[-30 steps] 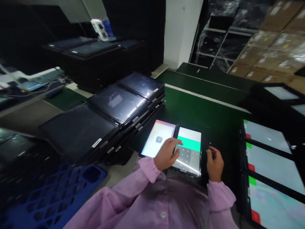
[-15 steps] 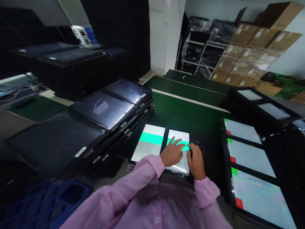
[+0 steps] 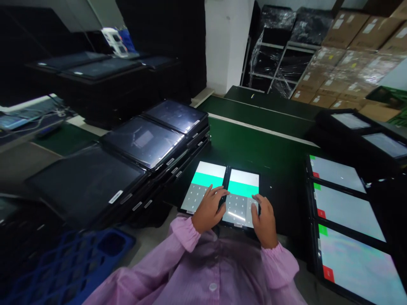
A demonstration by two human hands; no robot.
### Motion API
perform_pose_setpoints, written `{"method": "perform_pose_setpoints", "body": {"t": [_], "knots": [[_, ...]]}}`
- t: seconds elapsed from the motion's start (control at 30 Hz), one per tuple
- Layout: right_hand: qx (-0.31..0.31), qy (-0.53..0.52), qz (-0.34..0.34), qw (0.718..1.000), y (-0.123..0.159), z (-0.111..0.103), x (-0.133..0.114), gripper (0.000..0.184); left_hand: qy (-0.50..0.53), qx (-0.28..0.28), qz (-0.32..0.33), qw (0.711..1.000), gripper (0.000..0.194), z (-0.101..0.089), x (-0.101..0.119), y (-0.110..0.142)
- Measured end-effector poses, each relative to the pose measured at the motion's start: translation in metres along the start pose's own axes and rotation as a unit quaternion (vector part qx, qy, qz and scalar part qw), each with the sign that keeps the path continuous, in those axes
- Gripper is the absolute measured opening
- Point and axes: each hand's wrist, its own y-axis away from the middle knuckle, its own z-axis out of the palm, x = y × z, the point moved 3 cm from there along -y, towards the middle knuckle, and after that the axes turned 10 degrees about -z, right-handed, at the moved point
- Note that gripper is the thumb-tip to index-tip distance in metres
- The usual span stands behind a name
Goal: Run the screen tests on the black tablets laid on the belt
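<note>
A number keypad under a green band is being displayed on the left tablet [image 3: 199,186] and the right tablet [image 3: 240,201]; both, black-framed, are being supported face-up, side by side.

Wears a pinkish-lilac shirt [image 3: 190,279], long-sleeved, loose cut, creased all over. Shows fine, faint vertical lines in the cloth. Closes down the front with a pale round button [image 3: 213,286], set on a straight vertical seam. Looks duller, greyer mauve on the shaded part of the front. Has a wide, rumpled left sleeve [image 3: 149,267], gathered into a left cuff [image 3: 186,232] with puckered edge; matches in a right cuff [image 3: 280,263], ballooning just behind the frilled edge. Leaves left hand [image 3: 208,212] and right hand [image 3: 266,219] bare.
</note>
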Motion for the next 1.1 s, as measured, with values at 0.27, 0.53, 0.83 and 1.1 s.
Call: {"method": "perform_pose_setpoints", "body": {"t": [0.27, 0.53, 0.83, 1.1], "knots": [[-0.025, 0.044, -0.011, 0.999, -0.013, 0.000, 0.017, 0.034, 0.019, 0.007, 0.001, 1.000, 0.051, 0.007, -0.003, 0.010], [-0.046, 0.032, -0.040, 0.998, -0.016, 0.013, 0.007, 0.034, 0.035, 0.017, -0.002, 0.999, 0.049, 0.008, -0.004, 0.012], [-0.003, 0.028, -0.019, 0.999, -0.007, -0.001, 0.003, 0.032, 0.023, 0.023, -0.007, 0.999, 0.046, 0.009, -0.008, 0.013], [-0.095, -0.038, -0.059, 0.993, -0.002, 0.023, -0.039, 0.031, 0.011, 0.019, 0.002, 1.000, 0.044, 0.011, -0.002, 0.012]]}}
